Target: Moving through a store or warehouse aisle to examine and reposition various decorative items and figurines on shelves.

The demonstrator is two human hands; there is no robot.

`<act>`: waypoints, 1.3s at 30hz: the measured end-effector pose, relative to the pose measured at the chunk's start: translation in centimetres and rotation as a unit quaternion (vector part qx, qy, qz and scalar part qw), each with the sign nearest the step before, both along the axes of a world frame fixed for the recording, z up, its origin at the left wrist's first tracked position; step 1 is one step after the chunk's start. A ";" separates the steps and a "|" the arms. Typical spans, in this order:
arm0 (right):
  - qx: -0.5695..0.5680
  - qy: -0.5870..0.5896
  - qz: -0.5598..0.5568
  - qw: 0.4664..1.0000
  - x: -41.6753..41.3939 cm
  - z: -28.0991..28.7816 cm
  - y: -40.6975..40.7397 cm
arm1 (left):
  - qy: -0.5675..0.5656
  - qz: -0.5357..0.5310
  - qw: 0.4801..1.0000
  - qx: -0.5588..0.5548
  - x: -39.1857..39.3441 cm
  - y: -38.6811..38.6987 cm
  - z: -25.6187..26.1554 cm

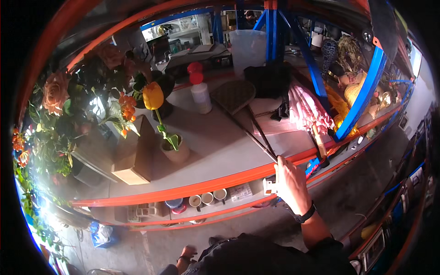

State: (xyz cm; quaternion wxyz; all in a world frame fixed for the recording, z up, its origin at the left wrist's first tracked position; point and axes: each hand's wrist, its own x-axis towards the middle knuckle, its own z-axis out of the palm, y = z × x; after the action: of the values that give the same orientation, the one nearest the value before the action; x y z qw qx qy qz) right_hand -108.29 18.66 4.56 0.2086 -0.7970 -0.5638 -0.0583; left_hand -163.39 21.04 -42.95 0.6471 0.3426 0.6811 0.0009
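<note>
My right hand (pixel 290 182) is closed around the lower ends of two thin dark sticks, in front of the shelf's orange beam (pixel 220 184). The sticks run up and left to a dark, flat, fan-like woven piece (pixel 235 94) over the grey shelf. A pink folded parasol (pixel 307 106) with a wooden handle lies right of it. Low in the view, my left hand (pixel 188 251) hangs over the floor with bent fingers and nothing visible in it. A yellow artificial tulip in a small pot (pixel 175 151) and a white bottle with a red top (pixel 201 98) stand on the shelf.
Artificial roses and greenery (pixel 56 92) fill the left side beside a cardboard box (pixel 134 154). A translucent plastic bin (pixel 248 48) stands at the back. Blue braces (pixel 361 96) cross the right side. Several mugs (pixel 207 198) sit on the lower shelf; a blue crate (pixel 103 235) is on the floor.
</note>
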 end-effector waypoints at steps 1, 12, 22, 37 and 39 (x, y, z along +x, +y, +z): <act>0.001 0.001 0.000 1.000 -0.1 -0.4 0.0 | 0.001 0.000 1.000 0.001 0.6 1.2 0.4; 0.085 0.044 -0.046 0.994 -3.5 0.7 -0.9 | -0.070 -0.019 0.996 -0.049 -0.7 4.8 -3.1; 0.049 0.064 -0.117 0.990 -5.7 -0.1 -1.3 | -0.066 -0.131 0.989 -0.034 -3.3 3.1 -3.6; 0.013 -0.047 -0.071 0.996 -3.8 1.0 -0.5 | -0.088 -0.196 0.972 0.095 -3.2 0.3 -5.5; 0.029 -0.026 -0.094 0.995 -3.0 0.8 -0.9 | -0.092 -0.206 0.970 0.085 -3.0 0.2 -5.3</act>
State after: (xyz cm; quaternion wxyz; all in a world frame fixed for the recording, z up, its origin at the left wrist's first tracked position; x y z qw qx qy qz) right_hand -111.25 17.74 5.40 0.2108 -0.8380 -0.4899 -0.1148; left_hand -166.34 21.21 -48.26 0.6617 0.5279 0.5306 -0.0432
